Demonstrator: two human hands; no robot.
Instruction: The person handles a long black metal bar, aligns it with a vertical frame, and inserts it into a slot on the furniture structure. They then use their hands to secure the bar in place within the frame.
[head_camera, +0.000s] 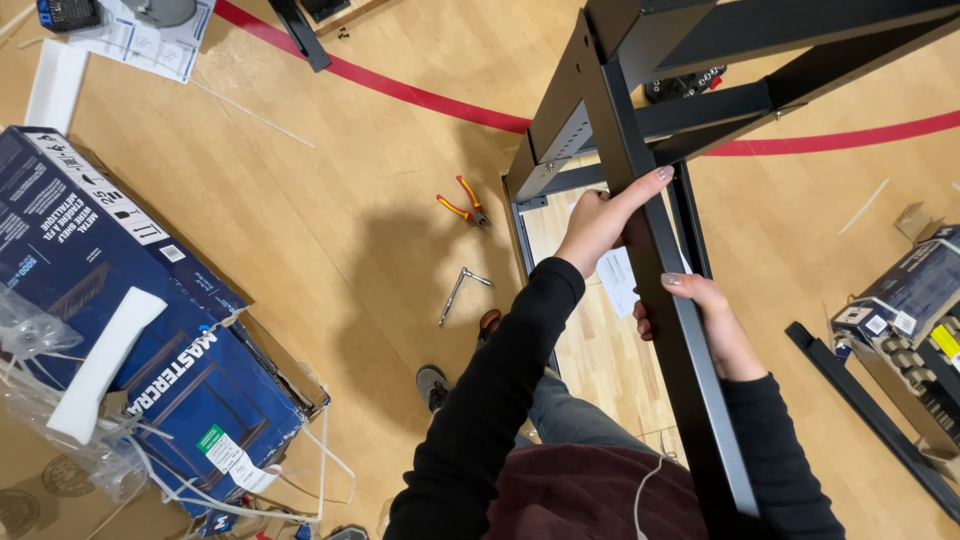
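Clearly both hands are on the black metal upright post (672, 330) of a shelving frame (700, 60) that fills the upper right and centre of the frame. The left hand (600, 222) sits higher, near the middle of the picture, fingers curled round the post's left edge with the forefinger stretched up along its face. The right hand (700, 325) is lower, just right of centre, wrapped round the post from behind, its fingertips showing on the front face. Both are closed on the post and neither holds a tool.

By the look of it, the step in hand is steadying or seating this upright against the horizontal rails (720, 105) that meet it near the top of the picture. The next move seems to call for keeping the post square to those rails while 1 hand frees itself for a tool, so the other hand must carry the post alone without letting it lean.

On the wooden floor (330, 200), left of centre, lie red and yellow pliers (462, 205) and, just below them, a small metal wrench (460, 290), well apart from both hands. A blue cardboard box (130, 330) with white foam and plastic wrap fills the lower left. Another open box (915, 320) sits at the right edge, with a loose black rail (870, 410) just beside it. A red floor line (420, 95) curves across the top.
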